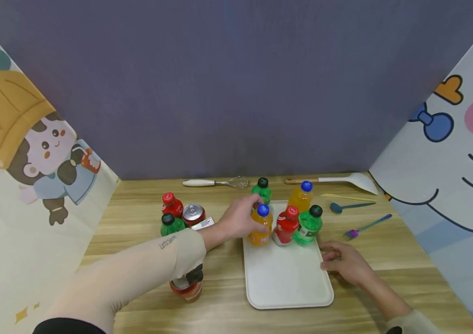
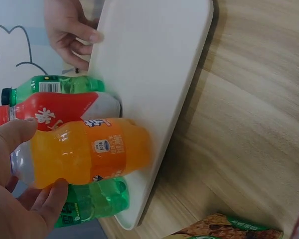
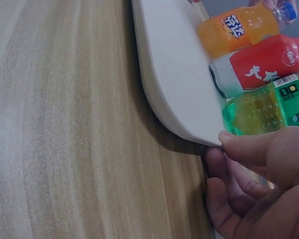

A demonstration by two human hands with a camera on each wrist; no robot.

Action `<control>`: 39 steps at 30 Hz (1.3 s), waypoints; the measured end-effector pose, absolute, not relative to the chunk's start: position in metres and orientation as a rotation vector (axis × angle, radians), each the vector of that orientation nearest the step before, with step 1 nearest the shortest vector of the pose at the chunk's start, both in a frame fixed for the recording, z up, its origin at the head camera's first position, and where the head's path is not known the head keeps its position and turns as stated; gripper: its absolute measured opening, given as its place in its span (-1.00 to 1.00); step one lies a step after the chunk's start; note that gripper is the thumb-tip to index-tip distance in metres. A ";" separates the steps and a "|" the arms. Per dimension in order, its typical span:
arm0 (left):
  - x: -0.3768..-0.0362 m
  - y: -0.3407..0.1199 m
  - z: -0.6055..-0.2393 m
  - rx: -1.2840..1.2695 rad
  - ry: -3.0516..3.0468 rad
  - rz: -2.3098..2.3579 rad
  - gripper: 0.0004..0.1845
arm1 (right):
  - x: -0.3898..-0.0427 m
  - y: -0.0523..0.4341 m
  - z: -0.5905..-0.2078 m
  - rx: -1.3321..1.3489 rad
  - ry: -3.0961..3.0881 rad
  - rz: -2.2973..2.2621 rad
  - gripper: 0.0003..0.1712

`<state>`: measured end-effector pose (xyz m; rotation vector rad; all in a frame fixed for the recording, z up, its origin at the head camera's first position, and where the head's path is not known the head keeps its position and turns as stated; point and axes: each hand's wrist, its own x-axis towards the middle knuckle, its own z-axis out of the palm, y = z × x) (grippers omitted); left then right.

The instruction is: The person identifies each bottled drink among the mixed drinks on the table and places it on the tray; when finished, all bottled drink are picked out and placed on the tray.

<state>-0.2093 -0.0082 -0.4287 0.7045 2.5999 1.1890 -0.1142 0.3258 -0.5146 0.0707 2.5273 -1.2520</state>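
My left hand [image 1: 242, 218] grips an orange soda bottle with a blue cap [image 1: 261, 228] that stands at the left edge of the white tray [image 1: 286, 278]. In the left wrist view my thumb and fingers [image 2: 20, 164] curl round the upper part of this orange bottle [image 2: 89, 152]. A red bottle [image 1: 286, 226] and a green bottle [image 1: 308, 225] stand right beside it. Behind them are a second orange bottle [image 1: 301, 197] and a green bottle with a black cap [image 1: 262, 190]. My right hand [image 1: 340, 260] holds the tray's right rim, thumb [image 3: 254, 147] on the edge.
Left of the tray stand a red bottle [image 1: 171, 204], a can [image 1: 193, 214] and a green bottle [image 1: 171, 225]; another container [image 1: 186, 285] sits under my left forearm. A whisk [image 1: 215, 183], spatula [image 1: 334, 180], teal spoon [image 1: 350, 206] and purple fork [image 1: 366, 228] lie at the back and right.
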 end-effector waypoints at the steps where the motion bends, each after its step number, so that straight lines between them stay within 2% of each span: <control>1: -0.209 -0.008 -0.429 0.706 2.604 1.178 -0.41 | -0.114 0.326 -0.514 0.075 2.527 -1.250 -0.33; 13: -0.210 -0.008 -0.426 0.773 2.554 1.055 -0.38 | -0.113 0.322 -0.508 0.129 2.494 -1.254 -0.30; 24: -0.216 -0.026 -0.399 0.766 2.326 1.038 -0.36 | -0.114 0.320 -0.506 0.139 2.508 -1.244 -0.30; 39: -0.214 -0.071 -0.363 0.737 2.334 1.211 -0.50 | -0.109 0.321 -0.511 0.053 2.582 -1.197 -0.33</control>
